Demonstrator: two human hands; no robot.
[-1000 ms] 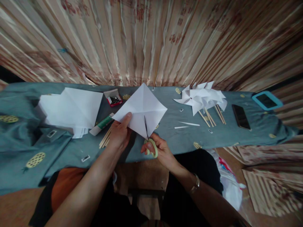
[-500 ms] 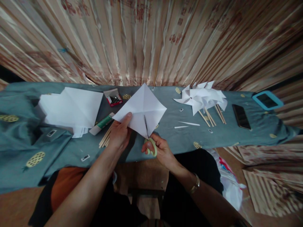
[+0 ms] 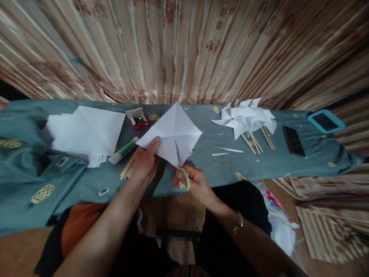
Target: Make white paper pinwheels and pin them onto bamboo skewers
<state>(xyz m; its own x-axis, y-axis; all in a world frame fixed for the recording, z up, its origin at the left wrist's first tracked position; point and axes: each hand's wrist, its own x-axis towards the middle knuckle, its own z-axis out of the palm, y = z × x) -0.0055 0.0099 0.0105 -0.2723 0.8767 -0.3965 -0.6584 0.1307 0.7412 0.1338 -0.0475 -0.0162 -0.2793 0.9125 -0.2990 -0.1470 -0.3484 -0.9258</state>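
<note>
On the long blue-green cloth, creased white paper sheets are lying stacked at left, then a narrow green-and-white box beside thin wooden sticks. The left hand is pinching a square white paper sheet, thumb on top, over the cloth's middle. A dark blade of the yellow-green-handled scissors is showing across its near corner; the right hand's fingers are grasping the handles. Farther right, white paper pinwheels are lying heaped near a black phone.
</note>
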